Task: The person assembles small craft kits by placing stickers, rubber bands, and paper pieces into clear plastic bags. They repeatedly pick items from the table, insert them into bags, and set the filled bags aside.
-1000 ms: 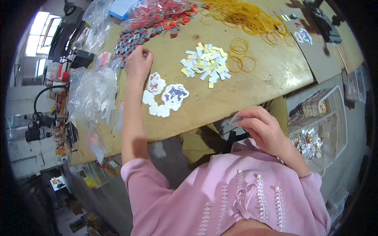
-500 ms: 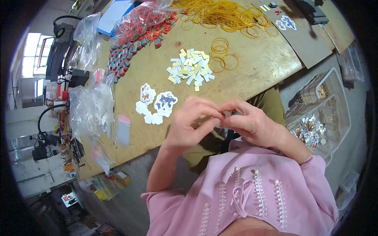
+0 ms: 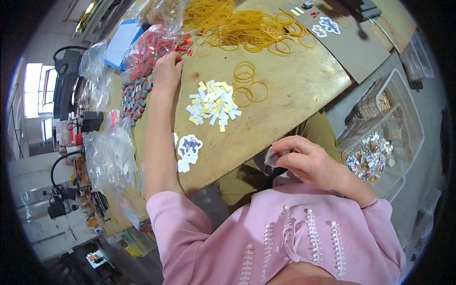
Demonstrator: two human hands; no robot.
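Observation:
My left hand (image 3: 167, 71) reaches across the table to the edge of a heap of small red parts (image 3: 185, 46), its fingers curled and their tips hidden. Just beneath its wrist side lie several small grey motor-like cylinders with red ends (image 3: 135, 97). Low over my lap, my right hand (image 3: 304, 159) pinches a small clear plastic bag (image 3: 270, 157), and something red shows near its fingers. Right of my left forearm sit a pile of little white and yellow strips (image 3: 213, 104) and white-edged die-cut cards (image 3: 190, 148) with a dark blue figure.
A tangle of yellow rubber bands (image 3: 242, 28) covers the far table, with several loose bands (image 3: 244, 71) nearer. Clear plastic bags (image 3: 109, 159) line the left edge. A grey board (image 3: 351, 52) lies far right. Beside me stands a plastic basket (image 3: 413, 137) holding shiny packets (image 3: 370, 156).
My left hand has left my right hand and swung far forward and left to the red parts. My right hand stays over my lap, now with the clear bag plainly visible.

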